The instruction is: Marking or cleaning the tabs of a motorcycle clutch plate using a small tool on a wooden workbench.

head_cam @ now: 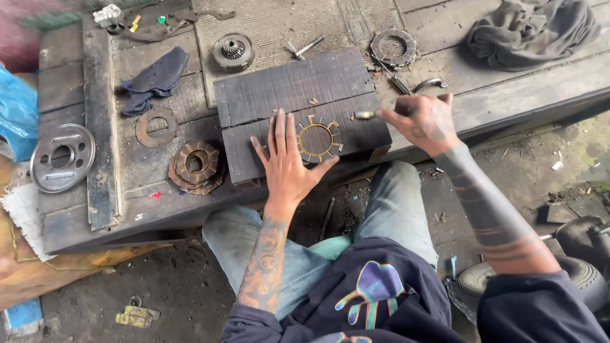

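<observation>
We saw a toothed clutch ring (319, 141) lying flat on a dark wooden block (292, 89) on the tabletop (508, 95). The left hand (287, 166) lay spread open, fingers pressing the block beside the ring. The right hand (424, 121) was clenched round a blurred metal tool (365, 115) just above it. Stacked friction plates (197, 166) sat nearby to the left.

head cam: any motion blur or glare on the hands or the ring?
Head view: soft, even daylight, no glare; right hand and its tool smeared by motion blur; left hand and toothed ring on the wooden block sharp; top-left corner blurred.
</observation>
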